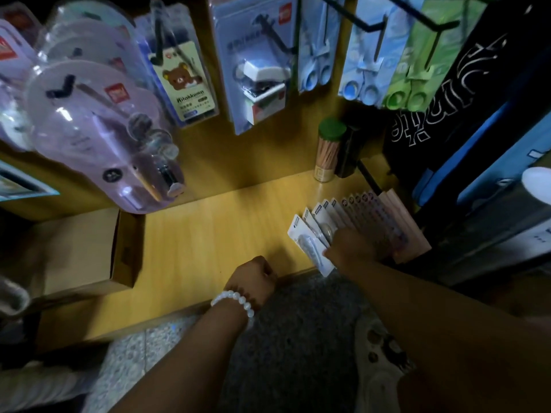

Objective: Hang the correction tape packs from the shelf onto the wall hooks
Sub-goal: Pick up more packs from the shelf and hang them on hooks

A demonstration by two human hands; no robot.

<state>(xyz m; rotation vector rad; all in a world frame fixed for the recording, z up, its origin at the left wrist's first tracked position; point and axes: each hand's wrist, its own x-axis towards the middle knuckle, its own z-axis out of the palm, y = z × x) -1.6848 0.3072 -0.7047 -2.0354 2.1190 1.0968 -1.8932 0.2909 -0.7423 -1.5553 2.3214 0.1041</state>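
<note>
Low, right hand grips packs.

1. The shelf spans the middle of the view, with the wall behind it at 12 o'clock.
2. A fanned row of correction tape packs lies on the shelf at 3 o'clock, beside a stack of flat packs further right.
3. The right hand rests on the fanned packs; the left hand sits at the shelf's front edge, at 6 o'clock.
4. A cardboard box lies on the shelf at 9 o'clock.
5. A toothpick jar stands at the shelf's back, at 1 o'clock.
6. Blister packs hang from wall hooks above the shelf, from 10 to 1 o'clock.
</note>
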